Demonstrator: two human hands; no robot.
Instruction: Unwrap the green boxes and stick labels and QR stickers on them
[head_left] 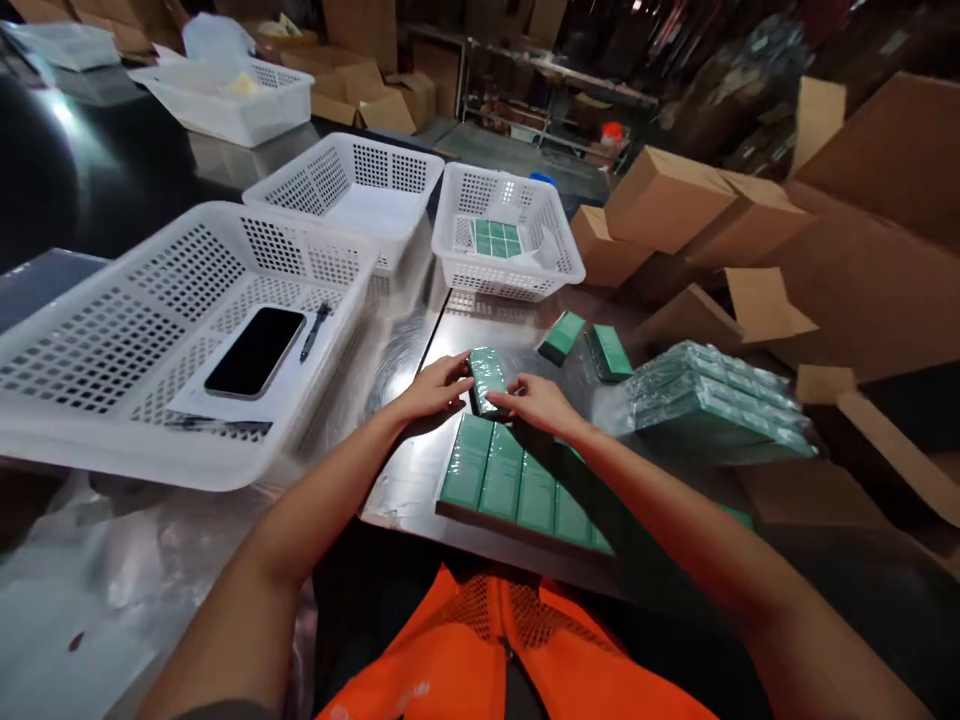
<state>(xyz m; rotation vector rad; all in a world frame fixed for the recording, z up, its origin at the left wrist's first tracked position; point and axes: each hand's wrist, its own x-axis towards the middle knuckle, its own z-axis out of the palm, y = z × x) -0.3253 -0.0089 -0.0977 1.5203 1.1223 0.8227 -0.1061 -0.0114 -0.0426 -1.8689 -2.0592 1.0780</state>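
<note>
At the left edge of the worktop [405, 480] sits a big white basket [112, 400] with a phone [255, 351] and a pen [315, 331] lying in it on a sheet. Behind it toward the far edge stand a second basket [349, 185] and, right of that, a third basket [506, 235] holding a few green packs.

Near the middle of the worktop the left hand [435, 392] and the right hand [541, 403] meet on one wrapped green pack [487, 378]. The pack lies directly between the fingertips, left hand on its left side, right hand on its near right end; both are touching it, neither nearer. The fingers of both hands are bent lightly around it, pinching its edges rather than clenched. Its long axis runs away from the person, tipped a little leftward at the far end.

Just nearer the front edge lies a row of packs [517, 490], side by side, long axes the same way. Farther right lie two loose packs [589, 345], angled apart, then a wrapped bundle [712, 400] at the right edge, with cardboard boxes [667, 200] beyond.
</note>
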